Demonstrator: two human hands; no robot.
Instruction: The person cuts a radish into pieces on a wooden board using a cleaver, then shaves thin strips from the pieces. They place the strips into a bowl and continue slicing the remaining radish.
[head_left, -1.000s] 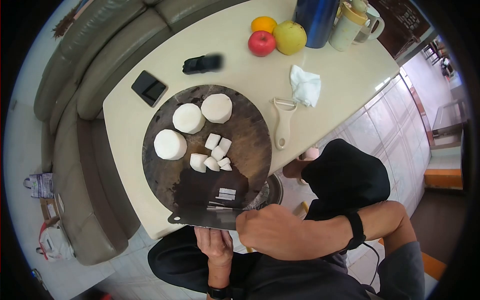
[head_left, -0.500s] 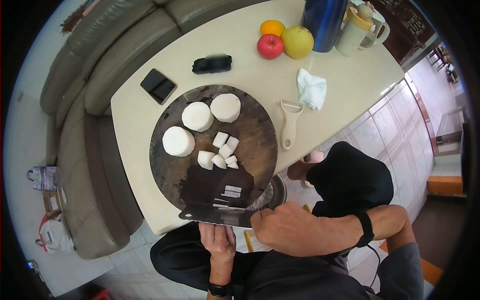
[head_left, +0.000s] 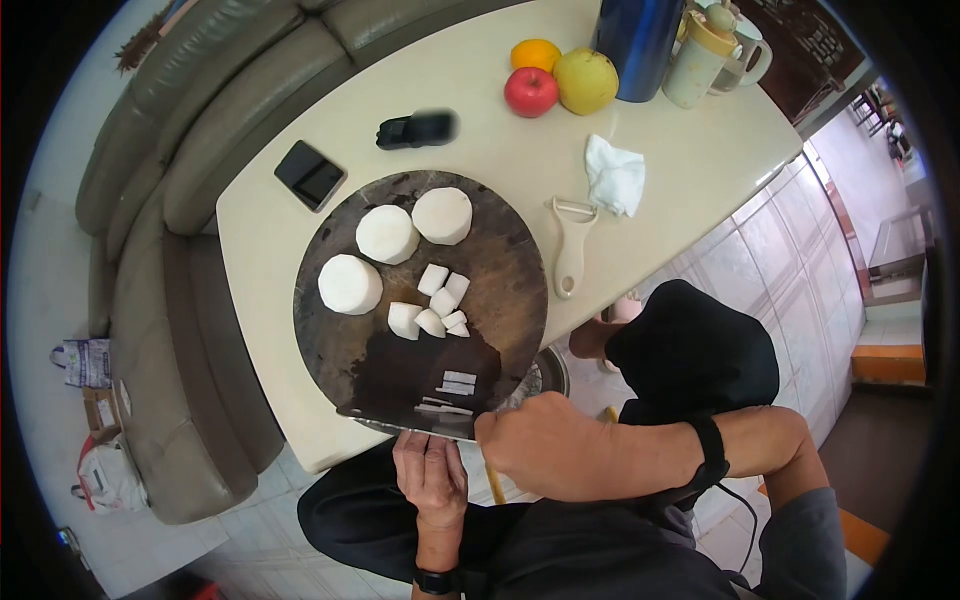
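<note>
A dark round cutting board lies on the cream table. On it are three thick white discs, several white chunks and a few thin white strips. My right hand is closed round the handle end of a knife, whose blade lies along the board's near edge. Just below the blade is my left hand, its fingers bent and together, tips against the board's near edge; whatever they hold is hidden.
Beyond the board lie a phone and a black object. A peeler and a white cloth are at its right. Farther back stand a red apple, a yellow-green fruit, an orange fruit and a blue bottle.
My right hand and the knife have moved slightly left and up, and the blade now shows as a narrower band. The whole view has shifted a little.
</note>
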